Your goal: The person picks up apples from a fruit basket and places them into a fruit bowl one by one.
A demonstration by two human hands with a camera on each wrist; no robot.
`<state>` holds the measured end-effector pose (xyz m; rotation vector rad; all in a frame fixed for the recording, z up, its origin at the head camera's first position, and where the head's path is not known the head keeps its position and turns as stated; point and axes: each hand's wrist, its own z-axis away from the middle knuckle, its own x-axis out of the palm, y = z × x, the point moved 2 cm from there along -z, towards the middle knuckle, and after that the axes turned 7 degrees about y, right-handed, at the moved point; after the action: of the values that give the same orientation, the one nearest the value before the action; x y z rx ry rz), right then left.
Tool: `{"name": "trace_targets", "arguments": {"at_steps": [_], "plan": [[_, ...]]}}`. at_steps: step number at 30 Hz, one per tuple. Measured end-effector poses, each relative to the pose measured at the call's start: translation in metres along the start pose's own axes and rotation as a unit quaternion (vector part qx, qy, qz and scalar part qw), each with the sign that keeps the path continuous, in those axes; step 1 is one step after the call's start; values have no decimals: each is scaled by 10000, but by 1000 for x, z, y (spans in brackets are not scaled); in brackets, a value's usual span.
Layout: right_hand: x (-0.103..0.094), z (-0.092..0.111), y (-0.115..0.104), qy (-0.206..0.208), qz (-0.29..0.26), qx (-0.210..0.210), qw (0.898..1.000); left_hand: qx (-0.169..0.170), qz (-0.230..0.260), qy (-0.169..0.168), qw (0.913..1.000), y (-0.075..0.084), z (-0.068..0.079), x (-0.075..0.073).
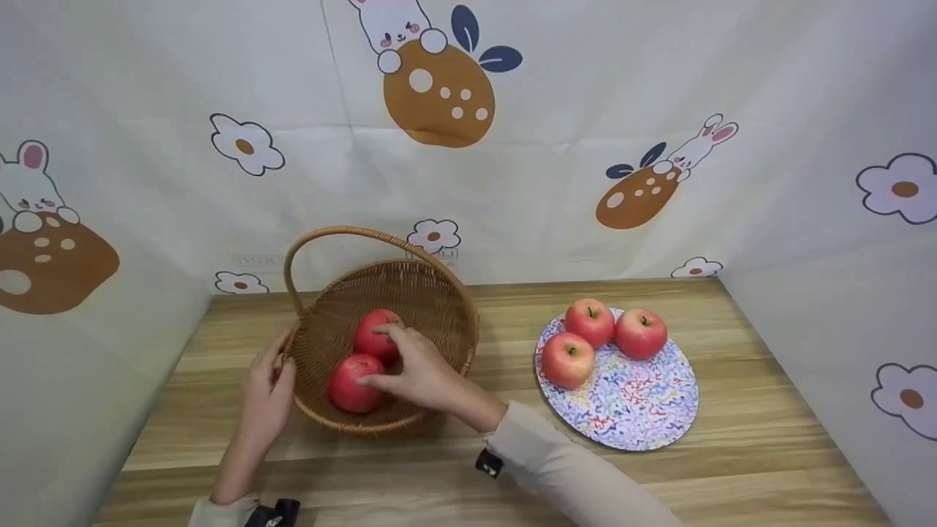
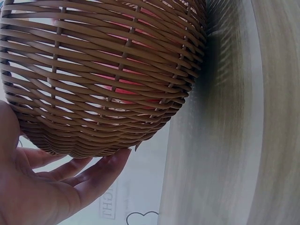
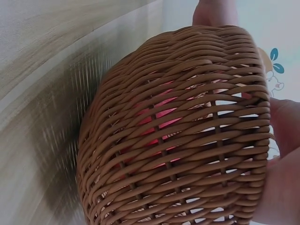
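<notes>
Right hand (image 1: 423,375): Reaches over the basket's near right rim, thumb and forefinger spread apart above the fruit; whether they touch it cannot be told, and the remaining fingers are largely hidden.
Left hand (image 1: 266,393): Holds the basket's left side, fingers curled against the weave; the thumb's tip is hard to make out.
Wicker basket (image 1: 395,285): Stands on the wooden table (image 1: 410,479), its tall handle (image 1: 351,230) arching overhead.
Fruit inside: Fingers partly cover the far apple (image 1: 368,338), the thumb part of the near apple (image 1: 351,389); both wrist views show only red glimpses through the weave.
Speckled plate (image 1: 644,410): Lies right of the basket, bearing a front apple (image 1: 568,360), a back apple (image 1: 590,322) and a right-hand apple (image 1: 641,334).
Pale sleeves (image 1: 578,468): Run off the bottom edge.
Printed cloth (image 1: 527,212): Hangs behind; the top rabbit is cropped, faint lettering near the table illegible.
</notes>
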<state>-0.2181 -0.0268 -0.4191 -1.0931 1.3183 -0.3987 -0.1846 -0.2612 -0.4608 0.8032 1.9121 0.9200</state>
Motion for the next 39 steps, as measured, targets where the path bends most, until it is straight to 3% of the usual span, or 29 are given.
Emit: {"name": "trace_targets", "arguments": {"at_steps": [13,25,39], "plan": [[7,-18,5,-530,355,124,9979,-42,88,-55,9999,1,0,0],[19,-25,13,-893,241,258,9954,57,156,46,9999,1,0,2],[26,-29,14,-1312,585,539,9882,153,80,50,9998,1,0,2]]}}
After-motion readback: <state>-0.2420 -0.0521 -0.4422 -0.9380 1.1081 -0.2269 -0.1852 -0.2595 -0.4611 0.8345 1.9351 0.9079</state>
